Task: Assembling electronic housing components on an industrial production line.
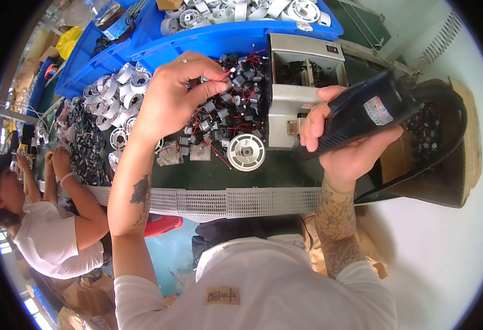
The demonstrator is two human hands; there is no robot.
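My left hand (183, 91) is raised over a heap of small motors (241, 107) with red and black wires. Its thumb and forefinger pinch a red wire (224, 76); whether a motor hangs from it is hard to tell. In my right hand (357, 154) is a black corded power tool (362, 113), tilted, with a white-and-red sticker on its body. The fingers wrap round its grip, and its working tip is hidden. A white spoked wheel (246, 152) lies flat on the green table (208, 175), below the motor heap.
A grey metal machine (285, 124) stands right of the motors. Blue bins (208, 39) hold white plastic parts; more white rings (112, 96) lie left. A cardboard box (439, 176) stands at right beside the tool's black cord (464, 121). Another person (59, 231) works at left.
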